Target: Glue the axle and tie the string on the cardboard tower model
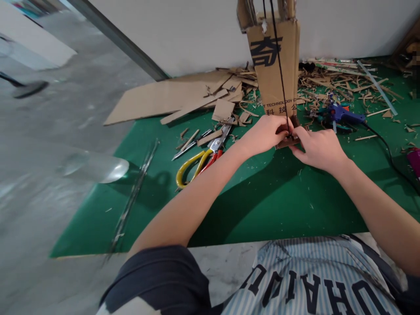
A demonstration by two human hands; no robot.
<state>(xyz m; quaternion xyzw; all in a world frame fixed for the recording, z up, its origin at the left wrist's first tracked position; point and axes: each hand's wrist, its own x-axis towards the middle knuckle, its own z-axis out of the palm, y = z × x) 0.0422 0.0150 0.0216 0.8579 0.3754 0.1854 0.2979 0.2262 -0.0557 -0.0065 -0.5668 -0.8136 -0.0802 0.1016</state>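
Note:
A tall upright cardboard piece (274, 61) with black printed characters stands on the green mat (256, 205). A thin black cord (278, 65) runs down its front from above. My left hand (265, 131) and my right hand (316, 146) meet at the foot of the cardboard, fingers pinched on the cord's lower end and a small brown cardboard base piece (288, 141). What exactly each finger grips is hidden between the hands.
Yellow-handled scissors (198, 162), red-handled pliers and a knife lie left of my hands. A blue glue gun (341, 114) with a black cable lies to the right. Cardboard sheets (164, 98) and scraps litter the mat's far side. Thin rods (134, 197) lie at the mat's left.

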